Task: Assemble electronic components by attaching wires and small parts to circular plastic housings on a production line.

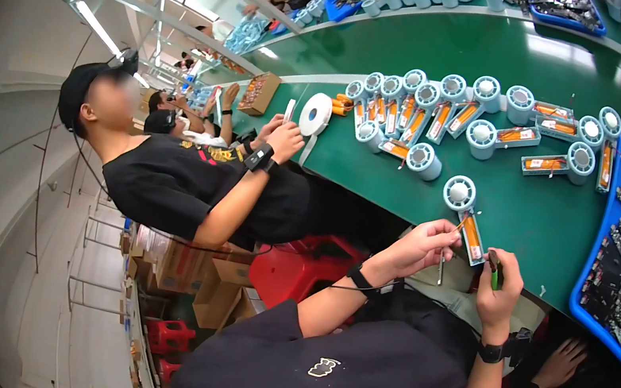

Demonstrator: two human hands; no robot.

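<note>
A light-blue handheld fan (460,194) lies at the green table's near edge, its round head away from me. Its open handle (472,238) shows an orange battery cell inside. My left hand (427,247) is closed, fingertips pinched at the handle's left side; a slim metal tool (441,268) hangs down from its fingers. Whether a wire is also in that pinch is too small to tell. On the handle's other side, my right hand (502,283) is closed around a green-handled tool (494,271), whose dark tip is near the handle's lower end.
Several similar fans (426,95) stand across the table beyond. To the right, a blue tray (588,260) holds dark electronic parts. A white tape roll (315,114) stands near a person (186,167) at left. Another person's hand (565,360) is below the tray. A red stool (291,267) is left.
</note>
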